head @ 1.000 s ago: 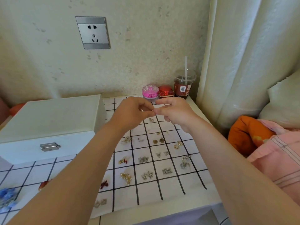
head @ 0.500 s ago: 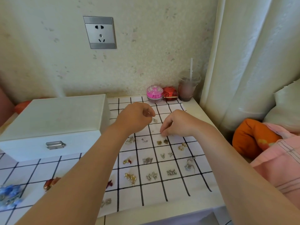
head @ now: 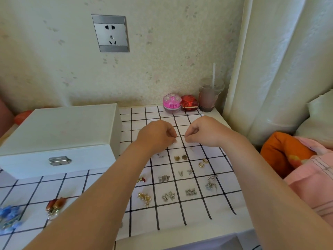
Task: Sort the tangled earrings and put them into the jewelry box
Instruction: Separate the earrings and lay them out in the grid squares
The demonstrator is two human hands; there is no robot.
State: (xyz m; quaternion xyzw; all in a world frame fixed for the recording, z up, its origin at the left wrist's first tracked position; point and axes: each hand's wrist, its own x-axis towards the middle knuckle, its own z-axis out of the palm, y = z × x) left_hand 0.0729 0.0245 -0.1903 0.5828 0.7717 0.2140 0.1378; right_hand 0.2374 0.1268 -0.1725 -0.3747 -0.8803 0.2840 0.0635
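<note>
White jewelry box [head: 59, 130]; black-gridded cloth [head: 180, 213] (pink pot [head: 172, 102], perhaps floral).

Head-worn view, down onto the table [head: 219, 115]

the left hand [head: 155, 135] and right hand [head: 205, 131] are bare. behind each hand, the left forearm [head: 100, 192] and right forearm [head: 266, 177] show uncovered skin back to the picture's edge.

Soft daylight falls on a cream wallpapered wall [head: 171, 51] with faint flower specks and a grey metal-trimmed power socket [head: 110, 33], a pleated cream curtain [head: 281, 69] hanging right of a white table [head: 219, 115], an orange cushion [head: 281, 152] and white pillow [head: 320, 121] beyond.
</note>
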